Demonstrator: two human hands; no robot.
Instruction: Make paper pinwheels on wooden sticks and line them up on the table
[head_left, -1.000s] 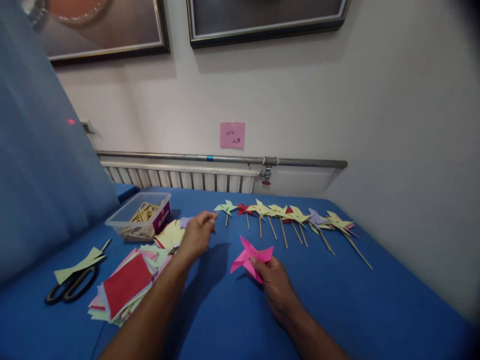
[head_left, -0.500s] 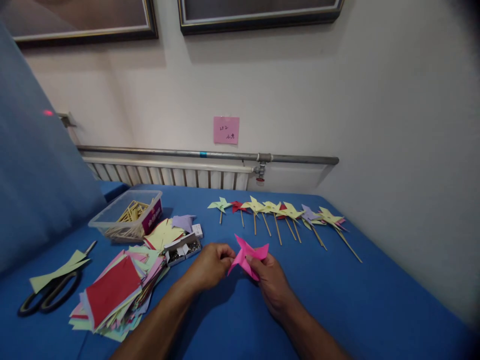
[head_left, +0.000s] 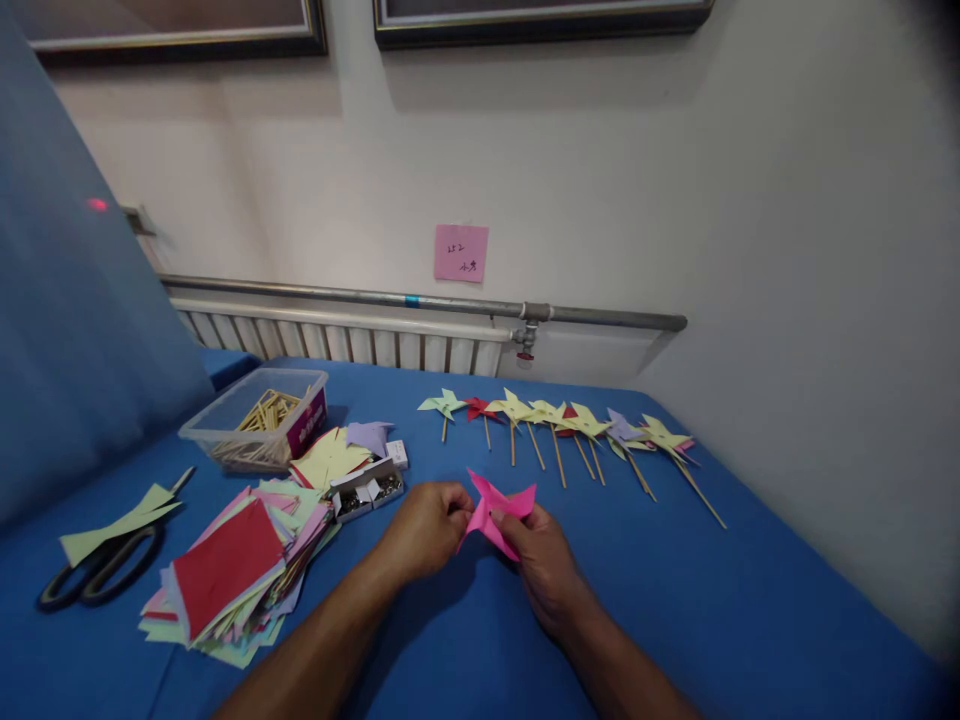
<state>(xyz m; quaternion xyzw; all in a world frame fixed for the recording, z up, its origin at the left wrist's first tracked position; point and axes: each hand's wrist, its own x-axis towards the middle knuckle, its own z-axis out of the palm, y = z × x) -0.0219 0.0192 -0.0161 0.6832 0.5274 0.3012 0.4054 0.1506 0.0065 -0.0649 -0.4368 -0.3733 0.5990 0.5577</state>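
Note:
A pink folded paper pinwheel is held just above the blue table between both hands. My right hand pinches its lower right side. My left hand has its fingertips closed at the pinwheel's left edge; whether something small sits between those fingers I cannot tell. A small open box of metal pins lies just left of my left hand.
A row of finished paper pinwheels on wooden sticks lies at the back. A clear tub of sticks, a pile of coloured paper squares and black scissors lie at the left. A radiator runs along the wall.
My left hand came back from near the pin box and paper pile to the pink pinwheel's left edge. The right hand kept holding the pinwheel.

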